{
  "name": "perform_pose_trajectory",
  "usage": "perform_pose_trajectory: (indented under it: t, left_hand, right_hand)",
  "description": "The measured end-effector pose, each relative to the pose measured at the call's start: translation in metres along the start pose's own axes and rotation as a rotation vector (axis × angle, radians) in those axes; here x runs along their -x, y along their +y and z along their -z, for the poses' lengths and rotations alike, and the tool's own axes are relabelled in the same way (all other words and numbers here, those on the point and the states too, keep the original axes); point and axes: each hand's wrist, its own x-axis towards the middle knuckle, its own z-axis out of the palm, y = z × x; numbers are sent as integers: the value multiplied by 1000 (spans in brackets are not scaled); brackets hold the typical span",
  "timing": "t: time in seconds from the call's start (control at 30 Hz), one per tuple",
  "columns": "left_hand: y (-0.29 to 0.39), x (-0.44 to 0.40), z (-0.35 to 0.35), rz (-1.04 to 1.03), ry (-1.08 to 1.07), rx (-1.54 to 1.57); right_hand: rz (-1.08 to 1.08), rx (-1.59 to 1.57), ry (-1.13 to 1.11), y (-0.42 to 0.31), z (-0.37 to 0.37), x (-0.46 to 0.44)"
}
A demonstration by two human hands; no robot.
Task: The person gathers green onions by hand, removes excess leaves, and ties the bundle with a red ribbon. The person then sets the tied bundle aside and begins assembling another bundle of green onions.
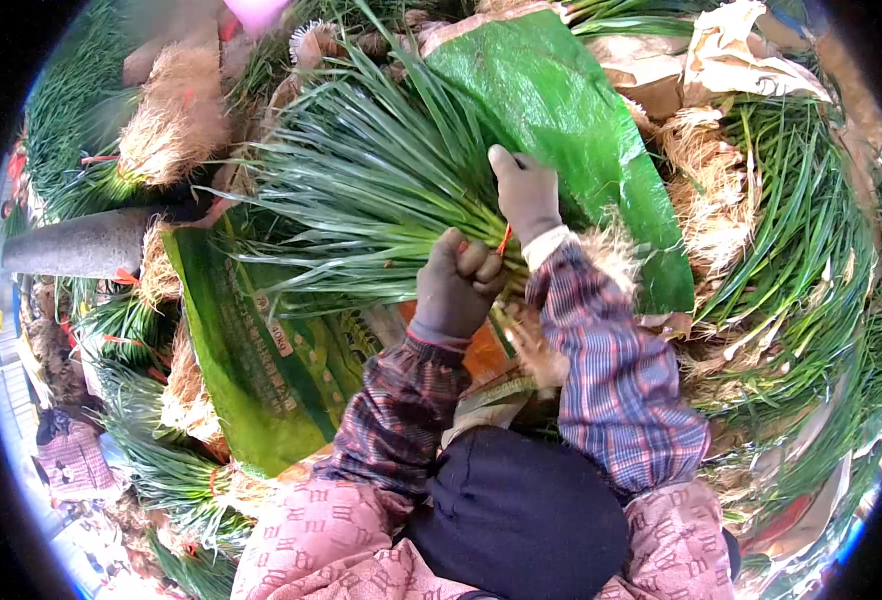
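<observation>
Leafy bundle [381, 195] is fanned toward ten o'clock, red tie [505, 240] clamped in left hand [456, 288]; right hand [529, 195], grip unclear.

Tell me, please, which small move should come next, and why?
Probably draw the red tie tighter with the left hand: it crosses the stems and seems to run into that hand's curled fingers, with the right hand close beside. Whether it is already tight, I cannot tell.
</observation>
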Motion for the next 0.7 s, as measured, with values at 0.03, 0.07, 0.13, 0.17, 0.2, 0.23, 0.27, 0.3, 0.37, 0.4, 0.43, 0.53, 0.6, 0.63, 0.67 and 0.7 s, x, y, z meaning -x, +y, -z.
perform_pose_trajectory:
  t: [0.03,0.07,0.13,0.17,0.2,0.23,0.27,0.3,0.37,0.4,0.43,0.53,0.6,0.63,0.67,0.7]
  left_hand:
    - [-6,-4,1,-41,42,2]
    - [-7,-4,7,-33,67,-42]
    - [-12,-3,24,-20,113,-126]
    - [-14,-1,35,13,233,-157]
    - [-14,0,40,-60,224,-260]
    - [-16,1,43,-131,216,-365]
    - [-20,4,47,-193,211,-468]
    - [-23,5,55,-276,268,-605]
    - [-39,3,77,-433,295,-1235]
    - [-38,4,69,-514,230,-1467]
    - [-37,5,59,-620,178,-1689]
    - [3,-7,-2,-12,-360,-2469]
    - [10,-4,37,-874,-580,-2503]
    - [9,-11,44,-773,-614,-2364]
    - [8,-32,74,-974,-555,-2621]
    - [3,-41,76,-1012,-562,-2699]
  right_hand:
    - [-12,-16,-8,9,-6,-7]
    - [-20,-28,-18,19,-11,-12]
    - [120,262,-35,47,-19,-19]
    - [109,299,19,62,-24,-20]
    - [329,540,-57,87,-25,-26]
    - [349,708,-116,97,-31,-32]
    - [366,877,-181,109,-34,-37]
    - [381,1004,-224,116,-39,-44]
    - [390,1222,-284,132,-37,-49]
    - [404,1256,-291,140,-35,-52]
    - [397,1168,-303,151,-33,-57]
    - [407,742,-364,175,-19,-69]
    - [-449,-347,-469,138,-21,-65]
    - [-546,-437,-452,125,-21,-60]
    - [-647,-510,-405,113,-19,-59]
    - [-576,-464,-408,107,-20,-69]
